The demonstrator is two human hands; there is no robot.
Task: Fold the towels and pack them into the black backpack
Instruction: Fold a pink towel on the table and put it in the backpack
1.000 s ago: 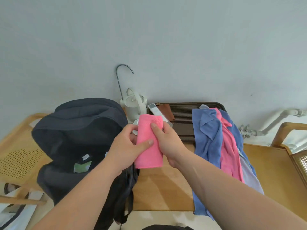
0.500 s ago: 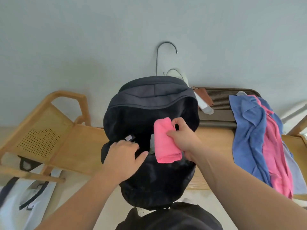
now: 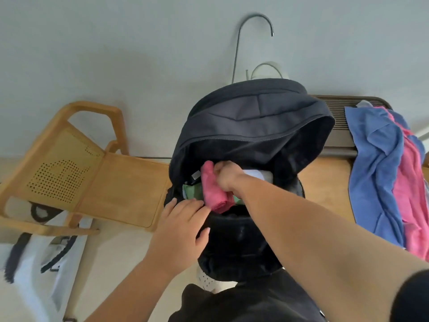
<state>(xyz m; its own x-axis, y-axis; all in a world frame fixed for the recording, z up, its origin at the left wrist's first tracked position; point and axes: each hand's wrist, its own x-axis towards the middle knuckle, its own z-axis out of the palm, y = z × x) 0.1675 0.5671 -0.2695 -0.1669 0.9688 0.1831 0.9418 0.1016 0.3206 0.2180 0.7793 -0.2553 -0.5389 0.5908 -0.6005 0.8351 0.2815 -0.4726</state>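
The black backpack (image 3: 253, 117) stands unzipped on the wooden bench, its flap thrown back. My right hand (image 3: 226, 176) is inside the mouth, shut on a folded pink towel (image 3: 212, 191) that lies partly within the opening. Under it I see a folded green towel (image 3: 192, 191) and something white. My left hand (image 3: 181, 226) grips the near rim of the backpack and holds it apart. A heap of unfolded blue and pink towels (image 3: 383, 173) lies on the bench to the right.
A wooden chair with a perforated back (image 3: 69, 168) stands to the left. A dark slatted tray (image 3: 341, 122) sits behind the towel heap. A metal hook (image 3: 239, 43) rises behind the backpack. White bags lie on the floor at lower left.
My right hand carried the pink towel from in front of the backpack down into its opening. My left hand let go of the towel and took the backpack's rim. The view swung left.
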